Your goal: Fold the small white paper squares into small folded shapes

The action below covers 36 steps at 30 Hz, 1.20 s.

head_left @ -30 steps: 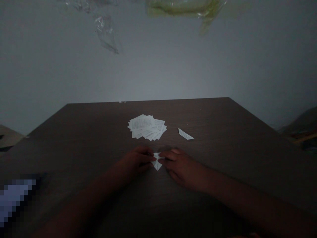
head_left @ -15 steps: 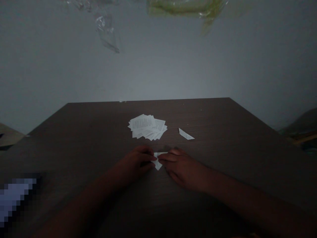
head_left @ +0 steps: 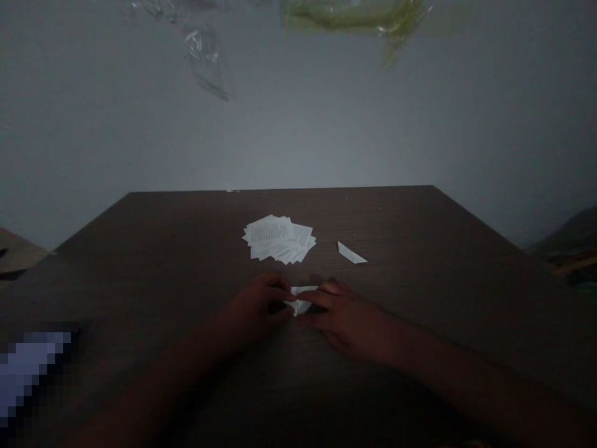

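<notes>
A small folded piece of printed paper lies on the table near its middle, its lower end tapering to a point. My left hand grips its left side between thumb and fingers. From the right, my right hand has its fingers on the paper's upper right part, with the thumb by the lower tip. Both hands cover much of the sheet's edges. Just beyond them sits a spread pile of printed paper pieces. Right of the pile lies one folded paper strip with slanted ends.
The dark wooden table reaches back to a pale wall. Clear plastic and yellowish plastic show on the wall at the top. A pixelated bright object is at the left edge.
My right thumb has moved in towards the paper's lower tip, and the tip looks slightly shorter. The pile and the folded strip stay in place; the view has shifted a little.
</notes>
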Available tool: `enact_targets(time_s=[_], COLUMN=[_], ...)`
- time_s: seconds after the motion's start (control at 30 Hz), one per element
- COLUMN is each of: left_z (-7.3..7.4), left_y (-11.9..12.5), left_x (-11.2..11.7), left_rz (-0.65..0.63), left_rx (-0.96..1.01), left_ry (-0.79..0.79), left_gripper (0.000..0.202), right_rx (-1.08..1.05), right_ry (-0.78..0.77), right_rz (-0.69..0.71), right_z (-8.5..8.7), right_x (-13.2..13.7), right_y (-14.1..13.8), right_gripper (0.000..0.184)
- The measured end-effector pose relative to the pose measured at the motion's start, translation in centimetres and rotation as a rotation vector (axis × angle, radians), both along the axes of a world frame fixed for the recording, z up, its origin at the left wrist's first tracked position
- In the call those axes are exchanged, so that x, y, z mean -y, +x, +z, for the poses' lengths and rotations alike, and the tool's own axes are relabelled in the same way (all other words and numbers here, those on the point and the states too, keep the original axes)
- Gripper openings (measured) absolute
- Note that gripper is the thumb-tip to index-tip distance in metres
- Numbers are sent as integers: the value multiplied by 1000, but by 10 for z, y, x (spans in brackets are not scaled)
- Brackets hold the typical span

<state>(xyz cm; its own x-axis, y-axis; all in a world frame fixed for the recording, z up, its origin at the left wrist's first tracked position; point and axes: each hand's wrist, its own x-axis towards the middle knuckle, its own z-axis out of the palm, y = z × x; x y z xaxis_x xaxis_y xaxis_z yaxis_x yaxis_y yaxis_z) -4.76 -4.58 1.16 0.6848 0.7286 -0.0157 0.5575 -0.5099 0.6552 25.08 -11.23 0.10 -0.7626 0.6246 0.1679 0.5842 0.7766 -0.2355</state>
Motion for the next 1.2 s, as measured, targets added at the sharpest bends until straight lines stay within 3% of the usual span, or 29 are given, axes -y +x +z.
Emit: enact_targets(time_s=[0.3, 0.57, 0.83, 1.2], left_z=[-4, -7, -4, -12], left_y=[5, 4, 4, 1], left_x=[1, -1, 0, -5], left_rz=[79, 138, 106, 51], left_rx=[4, 59, 28, 49], left_ry=[-14, -20, -28, 22], left_gripper=[16, 17, 12, 14], right_rx=[-4, -27, -87, -9], right_ry=[-91, -91, -126, -100], right_rz=[7, -16, -31, -4], right_z=[8, -1, 1, 5], right_x=[1, 2, 4, 3], right_y=[1, -2, 3, -1], right_gripper=[56, 54, 54, 52])
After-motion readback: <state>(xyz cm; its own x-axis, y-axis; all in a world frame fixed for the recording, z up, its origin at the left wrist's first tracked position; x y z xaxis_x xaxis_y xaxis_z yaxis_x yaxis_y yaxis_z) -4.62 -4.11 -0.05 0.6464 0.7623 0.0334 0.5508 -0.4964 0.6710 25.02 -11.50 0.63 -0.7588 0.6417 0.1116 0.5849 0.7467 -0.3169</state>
